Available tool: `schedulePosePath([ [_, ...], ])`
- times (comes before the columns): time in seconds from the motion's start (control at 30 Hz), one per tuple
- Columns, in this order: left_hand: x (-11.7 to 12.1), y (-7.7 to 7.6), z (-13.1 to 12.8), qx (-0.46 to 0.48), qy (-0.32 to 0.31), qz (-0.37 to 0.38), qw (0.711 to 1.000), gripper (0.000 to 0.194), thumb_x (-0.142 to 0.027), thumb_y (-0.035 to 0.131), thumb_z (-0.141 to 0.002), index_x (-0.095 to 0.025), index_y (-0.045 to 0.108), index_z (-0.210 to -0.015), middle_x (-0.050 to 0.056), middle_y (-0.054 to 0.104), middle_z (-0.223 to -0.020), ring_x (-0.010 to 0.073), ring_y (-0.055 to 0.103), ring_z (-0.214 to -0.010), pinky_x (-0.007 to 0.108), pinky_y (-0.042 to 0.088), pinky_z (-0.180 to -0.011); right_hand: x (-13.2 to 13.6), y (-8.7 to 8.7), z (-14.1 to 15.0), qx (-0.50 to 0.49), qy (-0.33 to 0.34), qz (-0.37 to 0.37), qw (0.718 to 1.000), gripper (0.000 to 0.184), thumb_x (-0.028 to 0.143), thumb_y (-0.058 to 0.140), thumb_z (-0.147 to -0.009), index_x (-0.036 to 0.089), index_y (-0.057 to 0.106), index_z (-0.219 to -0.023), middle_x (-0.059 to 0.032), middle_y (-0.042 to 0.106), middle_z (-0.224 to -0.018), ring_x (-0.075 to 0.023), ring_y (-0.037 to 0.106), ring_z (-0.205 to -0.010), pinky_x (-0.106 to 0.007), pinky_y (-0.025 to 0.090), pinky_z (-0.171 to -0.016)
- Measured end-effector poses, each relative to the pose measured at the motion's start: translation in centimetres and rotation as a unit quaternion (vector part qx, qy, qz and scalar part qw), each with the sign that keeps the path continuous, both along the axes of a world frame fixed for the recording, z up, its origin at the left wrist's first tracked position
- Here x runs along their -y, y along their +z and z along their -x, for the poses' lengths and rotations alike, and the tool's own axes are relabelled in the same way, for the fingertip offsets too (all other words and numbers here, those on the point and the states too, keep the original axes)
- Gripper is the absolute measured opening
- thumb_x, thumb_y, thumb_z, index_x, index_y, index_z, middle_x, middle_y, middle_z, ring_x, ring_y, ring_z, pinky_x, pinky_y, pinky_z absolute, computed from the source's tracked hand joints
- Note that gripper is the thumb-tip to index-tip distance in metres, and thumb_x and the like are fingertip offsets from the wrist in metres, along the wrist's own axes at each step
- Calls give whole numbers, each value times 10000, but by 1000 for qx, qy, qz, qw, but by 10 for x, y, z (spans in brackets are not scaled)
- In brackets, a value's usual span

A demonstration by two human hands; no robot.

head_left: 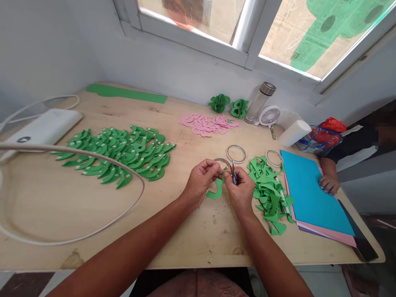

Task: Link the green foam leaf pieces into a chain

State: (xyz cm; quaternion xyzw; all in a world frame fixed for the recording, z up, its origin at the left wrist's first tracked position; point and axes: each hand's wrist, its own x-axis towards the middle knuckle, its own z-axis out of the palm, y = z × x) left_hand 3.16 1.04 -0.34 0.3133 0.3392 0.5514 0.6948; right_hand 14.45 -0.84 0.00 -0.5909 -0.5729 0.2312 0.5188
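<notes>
Over the front middle of the wooden table, my left hand [202, 181] is closed in a pinch at the upper end of a curved green paper cutout [215, 192]. The cutout hangs between my two hands, and its lower end curls to the left. My right hand [240, 193] is closed around a small pair of scissors [234, 172], blades pointing up and away from me. The right thumb and fingertips are close to the paper's upper edge, and whether they touch it is hard to see. Just behind my fingers lies a tape roll [223, 161], partly hidden.
Green cutouts with pale tape bits [120, 152] are heaped left, pink cutouts [210, 124] at the back. Green scraps [270, 189] and blue paper sheets [315, 194] lie right, under another person's hand [329, 184]. A white cable [136, 198] loops across the left.
</notes>
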Motion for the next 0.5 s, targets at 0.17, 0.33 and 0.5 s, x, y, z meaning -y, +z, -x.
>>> schedulePosePath([
  [0.17,1,-1,1,-8,-16,14,1000,214,-340,671,-701,-152,570,-713,-3,580,-644,80,507,-557,172,381,-492,1,-1,0,-38,-1,27,999,121,275,582,-722,157,592,-702,17,526,-619,-93,404,-516,-219,338,-489],
  [0.33,2,-4,3,-20,-45,10,999,287,-413,617,-738,-151,573,-630,24,596,-678,100,518,-577,182,368,-466,1,-2,-2,-50,-12,30,998,123,277,578,-732,156,596,-721,12,535,-629,-99,424,-532,-222,359,-507],
  [0.5,2,-6,5,-86,-42,-45,994,306,-427,597,-751,-145,673,-656,59,658,-742,141,564,-655,236,440,-597,-1,-4,-4,-73,-15,37,996,142,290,586,-726,150,609,-739,8,546,-621,-108,451,-554,-225,377,-525],
])
